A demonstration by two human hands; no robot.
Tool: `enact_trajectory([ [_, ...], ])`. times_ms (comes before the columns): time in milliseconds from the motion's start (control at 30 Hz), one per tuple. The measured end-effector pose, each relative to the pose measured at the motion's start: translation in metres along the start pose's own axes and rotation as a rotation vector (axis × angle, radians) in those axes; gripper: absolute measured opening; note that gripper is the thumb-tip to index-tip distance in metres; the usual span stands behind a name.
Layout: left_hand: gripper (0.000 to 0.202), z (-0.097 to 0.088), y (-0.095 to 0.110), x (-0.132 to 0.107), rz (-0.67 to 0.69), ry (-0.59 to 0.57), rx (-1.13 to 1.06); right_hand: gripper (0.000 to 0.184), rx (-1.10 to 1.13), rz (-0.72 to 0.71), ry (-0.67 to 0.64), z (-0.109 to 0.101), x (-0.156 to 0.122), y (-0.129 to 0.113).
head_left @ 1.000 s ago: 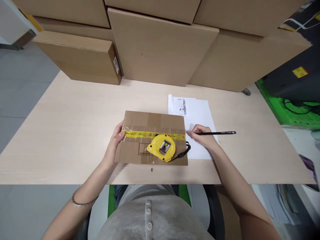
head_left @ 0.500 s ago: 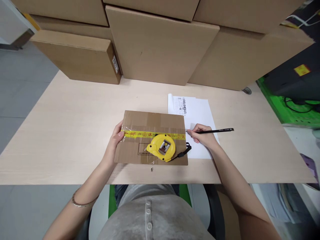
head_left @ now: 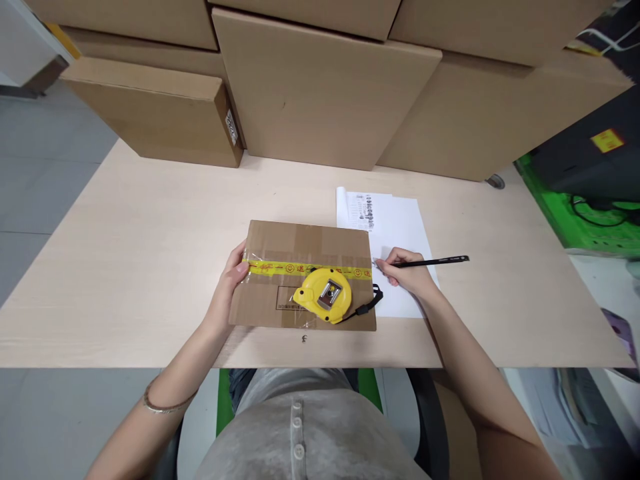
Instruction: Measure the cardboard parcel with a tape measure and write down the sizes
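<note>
My left hand [head_left: 231, 277] grips the left edge of a small cardboard box [head_left: 270, 240], its thumb on top over the yellow printed tape. On the box lies a yellow tape measure [head_left: 325, 295], its black wrist strap [head_left: 369, 303] hanging over the right edge. A black pen [head_left: 435, 261] is pinched in my right hand [head_left: 404, 270], with its tip at the white paper [head_left: 400, 213] close beside the box. The hand rests on that sheet, which bears dark handwriting near its top left. The box covers part of the paper.
Large cardboard boxes [head_left: 320, 93] stand along the back of the table [head_left: 150, 220], with a flatter box [head_left: 150, 117] at the left. To the right are a green crate [head_left: 565, 220] with dark equipment and a phone [head_left: 619, 330]. The table's front edge is close to my body.
Almost everything holds still. My right hand and the pen have shifted very slightly to the right; the box and tape measure look the same.
</note>
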State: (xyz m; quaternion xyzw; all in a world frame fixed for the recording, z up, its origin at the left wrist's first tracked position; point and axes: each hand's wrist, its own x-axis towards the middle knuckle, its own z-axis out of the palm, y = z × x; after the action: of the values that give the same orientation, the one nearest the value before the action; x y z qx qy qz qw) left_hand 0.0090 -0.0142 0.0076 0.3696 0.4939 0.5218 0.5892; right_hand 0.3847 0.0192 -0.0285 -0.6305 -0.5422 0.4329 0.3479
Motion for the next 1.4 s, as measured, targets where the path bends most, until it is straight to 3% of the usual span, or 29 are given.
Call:
enact_trajectory([
  [667, 0.055, -0.0006, -0.0008, 0.0009, -0.007, -0.001, -0.009, 0.050, 0.011, -0.052, -0.040, 0.0058, 0.0039, -0.0040],
  [1400, 0.053, 0.0042, 0.0051, -0.0022, -0.019, 0.011, -0.028, 0.043, -0.018, -0.056, -0.069, 0.0040, 0.0045, -0.0071],
])
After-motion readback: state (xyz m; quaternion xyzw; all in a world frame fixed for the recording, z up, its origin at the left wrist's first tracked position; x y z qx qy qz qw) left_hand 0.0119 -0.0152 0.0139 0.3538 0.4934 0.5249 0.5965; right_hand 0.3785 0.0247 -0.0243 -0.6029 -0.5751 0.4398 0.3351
